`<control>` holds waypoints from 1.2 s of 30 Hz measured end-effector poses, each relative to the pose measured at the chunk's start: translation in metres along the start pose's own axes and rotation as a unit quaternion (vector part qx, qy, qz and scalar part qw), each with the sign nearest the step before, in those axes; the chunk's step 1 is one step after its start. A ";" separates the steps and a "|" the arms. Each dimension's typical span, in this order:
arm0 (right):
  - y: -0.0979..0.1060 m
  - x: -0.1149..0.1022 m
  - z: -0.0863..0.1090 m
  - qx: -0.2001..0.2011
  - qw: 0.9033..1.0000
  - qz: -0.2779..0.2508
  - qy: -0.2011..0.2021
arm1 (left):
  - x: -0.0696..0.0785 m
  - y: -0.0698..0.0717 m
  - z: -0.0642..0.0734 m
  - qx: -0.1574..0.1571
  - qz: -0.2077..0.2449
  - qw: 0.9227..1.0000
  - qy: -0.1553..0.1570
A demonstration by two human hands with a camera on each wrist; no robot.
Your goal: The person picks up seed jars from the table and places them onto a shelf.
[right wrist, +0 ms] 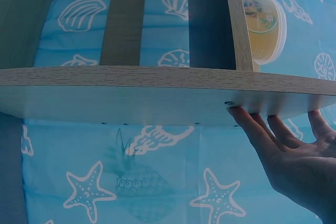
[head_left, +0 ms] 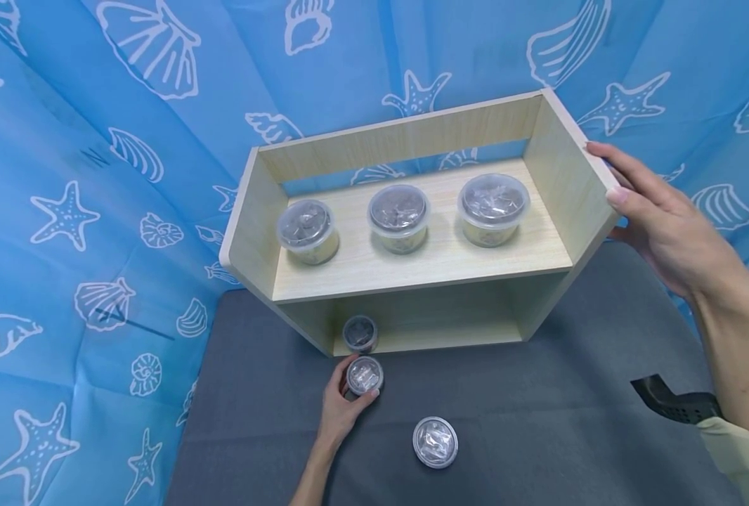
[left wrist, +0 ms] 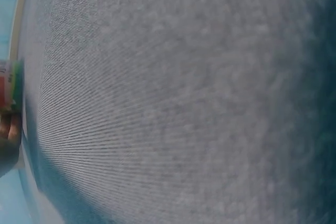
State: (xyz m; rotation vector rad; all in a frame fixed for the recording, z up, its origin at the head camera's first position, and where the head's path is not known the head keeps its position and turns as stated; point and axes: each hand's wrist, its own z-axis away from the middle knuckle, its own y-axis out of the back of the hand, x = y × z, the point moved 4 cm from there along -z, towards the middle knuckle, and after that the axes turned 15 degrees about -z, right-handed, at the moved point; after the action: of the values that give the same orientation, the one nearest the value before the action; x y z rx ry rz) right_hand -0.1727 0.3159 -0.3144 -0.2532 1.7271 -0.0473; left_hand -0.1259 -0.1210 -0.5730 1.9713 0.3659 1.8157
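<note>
My left hand (head_left: pixel 341 411) holds a small round tub (head_left: pixel 365 374) with a clear lid, thumb and fingers on either side of it. In the left wrist view, only fingers (left wrist: pixel 10 132) and part of that tub's red and green label show at the left edge. A similar tub (head_left: pixel 360 333) stands just behind, at the left of the lower level of a pale wooden shelf (head_left: pixel 425 281). My right hand (head_left: pixel 678 225) touches the shelf's right side panel; in the right wrist view its extended fingers (right wrist: pixel 260 129) rest against the panel's outer face.
Three larger lidded tubs, left (head_left: pixel 308 232), middle (head_left: pixel 400 219) and right (head_left: pixel 493 209), stand on the upper level. Another small tub (head_left: pixel 435 443) stands on the grey cloth (head_left: pixel 539 422) in front. A blue shell-print curtain (head_left: pixel 115 246) hangs behind and at the left.
</note>
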 end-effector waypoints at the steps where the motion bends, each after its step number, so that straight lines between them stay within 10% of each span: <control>1: 0.000 0.000 0.000 -0.001 1.000 -0.003 0.000 | 0.001 0.000 0.000 0.001 -0.001 1.000 -0.003; 36: 0.000 -0.001 0.000 -0.008 1.000 -0.025 0.009 | 0.028 -0.045 -0.021 -0.035 -0.022 0.995 -0.087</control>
State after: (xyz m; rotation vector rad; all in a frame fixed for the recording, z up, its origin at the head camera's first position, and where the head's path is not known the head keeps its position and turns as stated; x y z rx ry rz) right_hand -0.1727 0.3160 -0.3130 -0.3088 1.7404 -0.0726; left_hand -0.1398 -0.0658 -0.5686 2.0368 0.2853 1.5935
